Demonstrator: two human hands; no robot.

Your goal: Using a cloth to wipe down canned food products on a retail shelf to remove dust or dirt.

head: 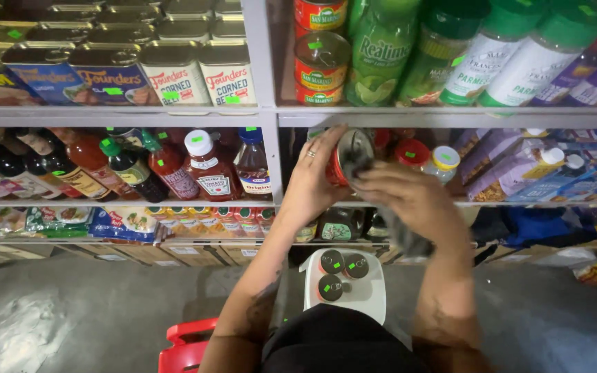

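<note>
My left hand (310,181), with a ring on one finger, grips a red tin can (349,155) by its side, its silver lid tilted toward me. My right hand (409,197) presses a dark grey cloth (399,235) against the can's lid and front; the cloth hangs down below the hand. Both hands are raised in front of the middle shelf. Below them a white stool (374,287) carries three more cans (340,273) with dark tops and small green stickers.
Metal shelving (264,114) holds flat tins of corned beef (202,72) at top left, sauce bottles (209,166) in the middle left, green-capped shakers (519,48) at top right, purple bags (506,166) at right. A red basket (184,349) sits on the grey floor.
</note>
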